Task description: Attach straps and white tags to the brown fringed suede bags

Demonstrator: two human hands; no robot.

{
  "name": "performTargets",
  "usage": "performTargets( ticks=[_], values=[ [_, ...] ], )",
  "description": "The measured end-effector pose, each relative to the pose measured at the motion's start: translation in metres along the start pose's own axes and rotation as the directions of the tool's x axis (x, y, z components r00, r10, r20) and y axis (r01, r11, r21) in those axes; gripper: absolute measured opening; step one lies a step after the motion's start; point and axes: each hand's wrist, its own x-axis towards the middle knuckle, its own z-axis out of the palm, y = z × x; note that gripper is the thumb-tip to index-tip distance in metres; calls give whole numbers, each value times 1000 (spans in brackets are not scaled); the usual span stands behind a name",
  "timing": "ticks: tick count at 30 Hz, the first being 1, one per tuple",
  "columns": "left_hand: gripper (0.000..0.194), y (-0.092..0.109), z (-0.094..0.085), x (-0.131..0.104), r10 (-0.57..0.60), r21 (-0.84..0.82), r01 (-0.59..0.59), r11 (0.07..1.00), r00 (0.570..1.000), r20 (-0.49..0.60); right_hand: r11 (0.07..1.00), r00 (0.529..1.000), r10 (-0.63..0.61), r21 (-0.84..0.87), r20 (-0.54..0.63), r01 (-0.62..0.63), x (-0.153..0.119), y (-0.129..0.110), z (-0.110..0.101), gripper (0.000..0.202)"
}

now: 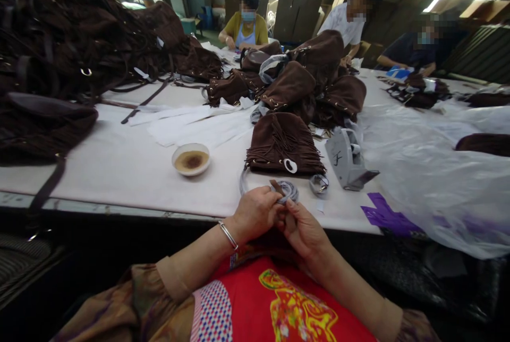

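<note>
Both my hands meet at the table's front edge around a coiled strap in greyish wrapping (290, 190). My left hand (257, 209) is closed on the coil's left side, where a small brown piece sticks up. From the right, my right hand (305, 228) pinches the coil's lower edge. A wrapped length runs from the coil toward a dark brown fringed bag (281, 145), which lies just beyond my hands with a white oval tag on its front. Right of the coil sits a small wrapped bundle (319, 185) with metal showing.
A white bowl with a brownish content (190, 160) stands to the left, a grey tape dispenser (348, 159) to the right. Brown bags (295, 82) are heaped behind, more (79, 39) at far left. Clear plastic bags (430, 161) cover the right side. Several people work across the table.
</note>
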Motion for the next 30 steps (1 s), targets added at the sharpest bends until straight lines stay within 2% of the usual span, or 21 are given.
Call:
performTargets(
  ticks=[4, 6, 11, 15, 18, 22, 26, 28, 30],
  values=[
    [14, -1, 0, 0, -26, 151, 38, 988, 996, -86, 991, 999, 1, 136, -34, 3, -3, 5, 7, 18],
    [20, -2, -1, 0, -20, 212, 38, 976, 996, -88, 985, 999, 13, 170, -51, -4, -5, 6, 10, 17],
    [19, 3, -3, -3, 55, 294, -54, 954, 998, 4, 980, 998, -1, 200, -57, 12, -6, 5, 13, 16],
    [20, 8, -5, -2, -54, 478, -9, 878, 992, 117, 978, 999, 18, 209, -28, -12, -3, 3, 12, 19],
    [16, 9, -6, 1, -123, 524, 8, 852, 975, 185, 980, 999, 41, 195, -19, -37, -2, 2, 12, 19],
    [22, 8, -5, 4, -163, 577, 20, 816, 967, 196, 991, 998, 43, 126, -34, -38, 1, 1, 11, 20],
    [28, 6, -2, 6, -210, 657, 18, 753, 954, 215, 997, 991, 54, 63, -123, -47, 2, 1, 7, 27],
    [32, 6, -2, 8, -244, 683, 12, 730, 939, 244, 998, 986, 13, -60, -166, -24, 0, 0, 4, 30],
    [34, 5, -3, 12, -266, 696, 3, 718, 925, 271, 963, 984, -62, -271, -165, 16, -6, -1, -2, 34]
  ],
)
